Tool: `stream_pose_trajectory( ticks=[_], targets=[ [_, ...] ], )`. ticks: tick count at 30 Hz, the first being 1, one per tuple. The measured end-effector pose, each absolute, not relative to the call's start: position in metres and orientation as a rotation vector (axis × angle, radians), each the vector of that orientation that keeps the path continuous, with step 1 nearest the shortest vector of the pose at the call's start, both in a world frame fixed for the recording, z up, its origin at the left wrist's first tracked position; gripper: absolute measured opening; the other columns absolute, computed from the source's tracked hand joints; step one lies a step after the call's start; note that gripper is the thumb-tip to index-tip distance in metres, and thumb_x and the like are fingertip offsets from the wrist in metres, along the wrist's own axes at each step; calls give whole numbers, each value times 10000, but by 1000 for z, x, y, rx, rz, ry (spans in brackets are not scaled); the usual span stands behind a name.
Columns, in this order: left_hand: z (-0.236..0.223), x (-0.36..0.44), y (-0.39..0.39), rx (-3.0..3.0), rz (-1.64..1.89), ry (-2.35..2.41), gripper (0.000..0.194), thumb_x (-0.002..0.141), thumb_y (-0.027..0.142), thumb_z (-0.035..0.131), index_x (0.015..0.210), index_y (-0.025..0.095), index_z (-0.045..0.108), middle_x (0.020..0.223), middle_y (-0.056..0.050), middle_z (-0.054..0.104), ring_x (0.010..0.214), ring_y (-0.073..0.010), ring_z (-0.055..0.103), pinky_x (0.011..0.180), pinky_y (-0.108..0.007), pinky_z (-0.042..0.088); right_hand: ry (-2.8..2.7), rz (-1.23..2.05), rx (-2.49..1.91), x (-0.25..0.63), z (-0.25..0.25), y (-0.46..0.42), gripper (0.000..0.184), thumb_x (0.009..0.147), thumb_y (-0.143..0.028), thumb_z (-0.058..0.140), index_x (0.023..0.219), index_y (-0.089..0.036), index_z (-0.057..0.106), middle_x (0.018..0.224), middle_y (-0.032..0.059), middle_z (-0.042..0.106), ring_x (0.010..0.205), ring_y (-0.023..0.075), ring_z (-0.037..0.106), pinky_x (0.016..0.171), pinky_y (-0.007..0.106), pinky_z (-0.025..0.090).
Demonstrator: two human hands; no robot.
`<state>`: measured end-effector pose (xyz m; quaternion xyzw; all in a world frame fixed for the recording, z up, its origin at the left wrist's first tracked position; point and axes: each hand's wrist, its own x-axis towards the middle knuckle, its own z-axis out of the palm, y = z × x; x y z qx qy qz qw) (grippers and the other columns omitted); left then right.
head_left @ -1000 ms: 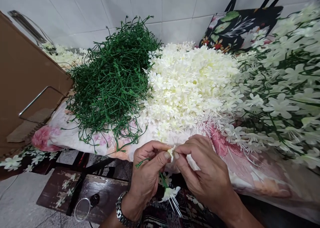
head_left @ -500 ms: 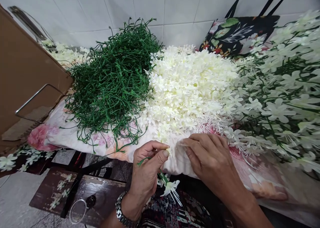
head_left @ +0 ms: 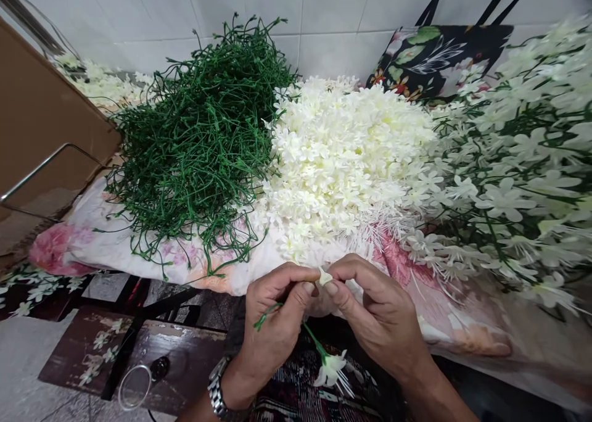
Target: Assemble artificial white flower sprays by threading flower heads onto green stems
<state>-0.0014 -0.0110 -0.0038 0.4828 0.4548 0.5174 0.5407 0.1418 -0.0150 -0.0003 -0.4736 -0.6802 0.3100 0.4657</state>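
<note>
My left hand (head_left: 272, 323) is closed around a thin green plastic stem (head_left: 316, 343), which hangs down and carries a white flower (head_left: 331, 369) at its lower end. My right hand (head_left: 377, 314) pinches a small white petal piece (head_left: 324, 277) right at the left hand's fingertips; both hands meet there. Just beyond them lies a big heap of loose white flower heads (head_left: 351, 157), and to its left a tangled heap of green stems (head_left: 203, 138).
Finished white flower sprays (head_left: 518, 163) pile up on the right. A floral cloth (head_left: 152, 255) covers the surface. A brown cardboard box (head_left: 41, 119) stands at left, a floral bag (head_left: 439, 58) against the tiled wall, a dark wooden stool (head_left: 115, 360) below.
My right hand reached out to the edge of the white flower heap, then came back to the left hand's fingertips with a white petal piece. The left hand kept holding the stem.
</note>
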Motion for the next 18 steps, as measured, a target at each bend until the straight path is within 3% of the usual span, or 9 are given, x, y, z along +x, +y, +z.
stream_pose_trajectory(
  ticks=[8, 18],
  targets=[
    [-6, -4, -11, 1007, 1195, 1059, 105, 787, 179, 644, 759, 222, 737, 615, 30, 633, 541, -59, 524, 510, -134, 406, -1608, 749, -1134, 143, -3, -18, 157, 879, -146, 482, 729, -190, 470, 647, -46, 443, 583, 61, 428, 521, 173, 356],
    [-1, -4, -14, 1028, 1104, 976, 91, 789, 248, 644, 814, 185, 704, 635, 5, 614, 555, -84, 525, 527, -171, 427, -1601, 783, -1110, 142, -7, -19, 197, 885, -171, 485, 690, -182, 464, 622, -42, 435, 562, 67, 428, 503, 180, 356]
  ],
)
